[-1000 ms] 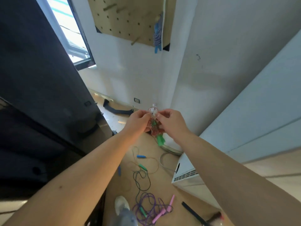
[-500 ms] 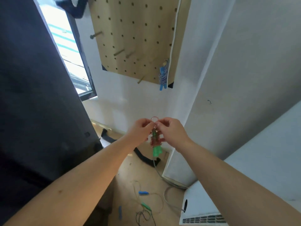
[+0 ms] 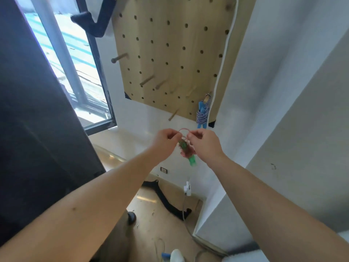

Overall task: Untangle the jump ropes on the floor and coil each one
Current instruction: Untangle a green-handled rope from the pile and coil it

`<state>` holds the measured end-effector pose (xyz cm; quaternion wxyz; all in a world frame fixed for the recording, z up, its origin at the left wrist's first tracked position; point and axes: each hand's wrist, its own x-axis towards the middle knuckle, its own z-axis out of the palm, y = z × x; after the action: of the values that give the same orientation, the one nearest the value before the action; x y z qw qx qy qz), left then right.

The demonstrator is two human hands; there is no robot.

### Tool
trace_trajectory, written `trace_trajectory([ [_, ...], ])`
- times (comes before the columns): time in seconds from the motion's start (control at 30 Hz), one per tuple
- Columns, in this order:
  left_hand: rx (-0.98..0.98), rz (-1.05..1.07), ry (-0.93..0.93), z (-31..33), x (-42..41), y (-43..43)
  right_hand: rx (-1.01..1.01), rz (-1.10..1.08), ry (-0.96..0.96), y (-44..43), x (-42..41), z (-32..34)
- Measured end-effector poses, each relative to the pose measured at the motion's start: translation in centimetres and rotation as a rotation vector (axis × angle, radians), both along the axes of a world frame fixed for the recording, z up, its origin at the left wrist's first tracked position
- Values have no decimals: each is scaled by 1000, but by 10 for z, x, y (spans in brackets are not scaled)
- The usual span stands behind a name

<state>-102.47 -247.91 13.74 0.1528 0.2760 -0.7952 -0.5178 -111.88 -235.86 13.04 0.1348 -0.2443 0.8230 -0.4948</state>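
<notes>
A coiled jump rope (image 3: 187,150), red cord wound round green handles, hangs between my two raised hands. My left hand (image 3: 167,138) and my right hand (image 3: 203,141) each pinch one side of a small red loop at the top of the bundle. One green handle end sticks out below. Just above the hands is a wooden pegboard (image 3: 170,53) with several pegs, the lowest peg (image 3: 173,114) being close to the loop. A blue and white coiled rope (image 3: 203,112) hangs on a peg at the board's lower right. A bit of blue handle (image 3: 166,255) shows on the floor at the bottom edge.
A window (image 3: 62,69) is at the left, beside a dark panel (image 3: 37,129). A black curved object (image 3: 166,199) lies on the wooden floor by the wall. A white box edge (image 3: 207,233) stands at the lower right. A white cable (image 3: 222,53) runs down the pegboard's right side.
My view has tilted up from the floor to the pegboard. Both hands have kept their grip on the coiled red and green rope and now hold it just below the board.
</notes>
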Motion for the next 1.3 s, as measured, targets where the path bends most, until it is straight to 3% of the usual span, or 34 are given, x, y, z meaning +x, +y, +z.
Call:
trace_trajectory([
  [0.37,154,112,30,7,-166,-84,-70,-102,-97,-96,-145,8],
  [0.7,161,150,-12,-18,-202,-126,41,-196,-165,-136,-177,10],
  [0.87,207,112,-23,-19,-216,-127,230,-189,-154,-144,-192,21],
  [1.13,342,90,-4,-23,-229,-133,544,-77,188,-155,-217,42],
  [1.3,413,130,0,-27,-242,-134,533,-131,9,-157,-223,47],
])
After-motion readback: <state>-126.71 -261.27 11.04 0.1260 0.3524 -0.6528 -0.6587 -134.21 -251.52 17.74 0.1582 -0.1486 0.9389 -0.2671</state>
